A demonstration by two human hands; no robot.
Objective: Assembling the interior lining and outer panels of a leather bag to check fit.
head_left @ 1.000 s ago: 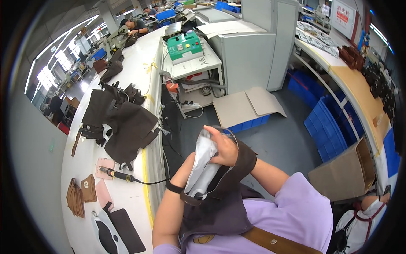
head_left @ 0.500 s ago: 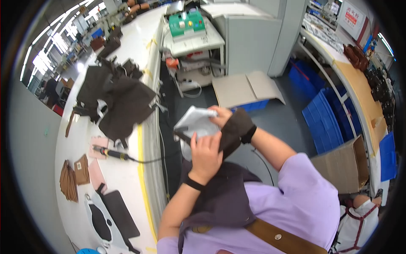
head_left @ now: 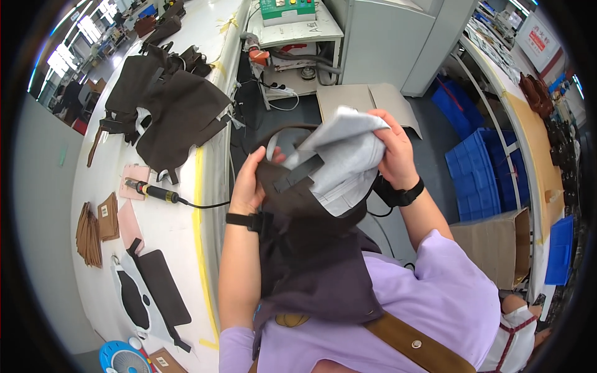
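Observation:
Between my hands is a dark brown bag piece (head_left: 289,198) with a pale grey lining (head_left: 349,166) turned partly outward. A short dark strap lies across its middle. My left hand (head_left: 250,181) is closed on the brown edge at the left, the thumb outside and fingers partly hidden behind it. Higher up on the right, my right hand (head_left: 397,151) pinches the raised corner of the grey lining. The piece is held in front of my dark apron (head_left: 311,273), off the table.
Dark bag pieces (head_left: 177,112) are heaped on the white table (head_left: 171,224) at left. Nearer lie a corded hand tool (head_left: 152,190), brown pieces (head_left: 90,236), a dark panel (head_left: 163,289) and a blue fan (head_left: 124,357). Blue crates (head_left: 476,174) and a cardboard box (head_left: 497,248) stand at right.
My hands have moved apart, the left to the left and up, the right to the right. The bag piece is spread wider, showing more lining and the strap. The view has shifted slightly.

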